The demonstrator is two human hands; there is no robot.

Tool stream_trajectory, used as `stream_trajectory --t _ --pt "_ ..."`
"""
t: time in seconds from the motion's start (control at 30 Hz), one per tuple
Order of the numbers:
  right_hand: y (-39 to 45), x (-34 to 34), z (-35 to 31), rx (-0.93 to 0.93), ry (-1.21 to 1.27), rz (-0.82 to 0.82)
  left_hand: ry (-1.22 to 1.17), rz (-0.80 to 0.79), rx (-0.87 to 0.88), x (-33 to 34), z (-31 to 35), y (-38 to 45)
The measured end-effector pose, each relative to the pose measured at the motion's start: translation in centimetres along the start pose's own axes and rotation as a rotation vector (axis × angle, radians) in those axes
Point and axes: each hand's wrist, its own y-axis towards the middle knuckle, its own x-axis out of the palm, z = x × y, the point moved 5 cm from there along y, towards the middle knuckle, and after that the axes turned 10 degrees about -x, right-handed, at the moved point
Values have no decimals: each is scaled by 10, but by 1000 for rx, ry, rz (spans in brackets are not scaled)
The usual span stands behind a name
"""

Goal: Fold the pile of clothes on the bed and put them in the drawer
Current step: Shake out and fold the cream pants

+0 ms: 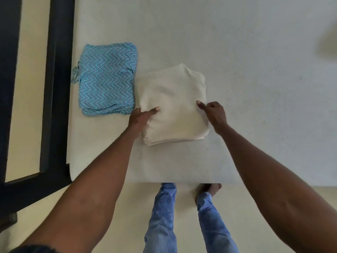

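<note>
A folded cream knit garment (173,105) lies on the white bed (255,88) near its front edge. My left hand (141,117) grips the garment's left side, thumb on top and fingers tucked under the edge. My right hand (213,114) grips the right side, thumb laid on top and the other fingers curled at the edge. A folded blue zigzag-patterned garment (107,78) lies flat just left of the cream one, close to the mattress's left edge. No drawer is in view.
A dark bed frame (54,88) runs along the left of the mattress, over a cream floor (31,88). My legs in blue jeans (164,216) and a bare foot (209,189) stand at the bed's front edge.
</note>
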Motion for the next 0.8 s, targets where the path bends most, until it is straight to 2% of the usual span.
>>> stream_trajectory --t 0.13,0.27,0.5,0.67,0.8 --pt "13 19 -6 124 183 -247 -167 -251 -127 -1 4 18" --pt "12 32 -1 205 200 -322 -76 -422 -149 11 10 14" --pt "-20 40 -35 163 298 -257 -185 -449 -13 4 18 -6" --pt "-53 55 -103 72 419 -235 -237 -515 71 -65 59 -42" --pt "-59 88 -170 -30 482 -286 -271 -455 99 -139 95 -58"
